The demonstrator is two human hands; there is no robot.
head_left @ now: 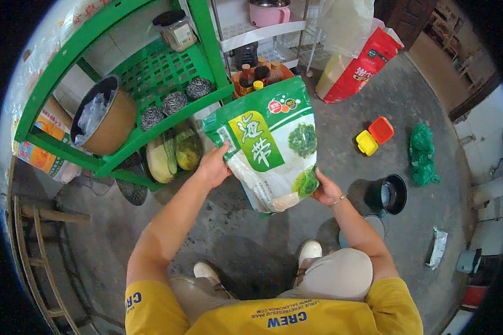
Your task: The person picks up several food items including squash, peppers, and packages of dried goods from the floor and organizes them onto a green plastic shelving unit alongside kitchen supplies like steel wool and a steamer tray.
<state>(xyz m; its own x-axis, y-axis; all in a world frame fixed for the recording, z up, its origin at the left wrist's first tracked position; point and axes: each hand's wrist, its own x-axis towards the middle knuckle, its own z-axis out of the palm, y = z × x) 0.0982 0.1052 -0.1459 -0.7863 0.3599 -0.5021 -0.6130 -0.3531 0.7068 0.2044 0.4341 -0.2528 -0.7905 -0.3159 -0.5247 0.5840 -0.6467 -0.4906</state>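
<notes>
Left of the seated person, from where I stand: green rack (176, 70), slatted shelf, carrying a dark-lidded jar (180, 34), three scourer balls (175, 103) near the front edge and a brown pot (115, 123) with a clear plastic bag (95, 114) inside. Vegetables (160, 161) below, pale and green. Further back, white shelf unit (262, 36) with pink pot (270, 15); bottles (246, 80) in an orange tub (288, 72), partly blocked by the held bag. Red package (361, 68) upright to the right. Right-hand floor: yellow container (366, 143) touching orange container (382, 130), crumpled green plastic bag (422, 154), black bucket (394, 194), silvery packet (437, 248). Right forearm cuts across a round item, kind unclear. Task item: large green-and-white bag (288, 159), held up over the floor in front of the knees, slightly tilted, printed face up. Green top band, yellow-green panel with white characters, leafy pictures on the right, creased glossy film; can't tell if the top is sealed. Left hand (213, 166) clamped on its left edge, right hand (327, 191) on the lower right edge, thumbs in front, other fingers mostly hidden behind.
</notes>
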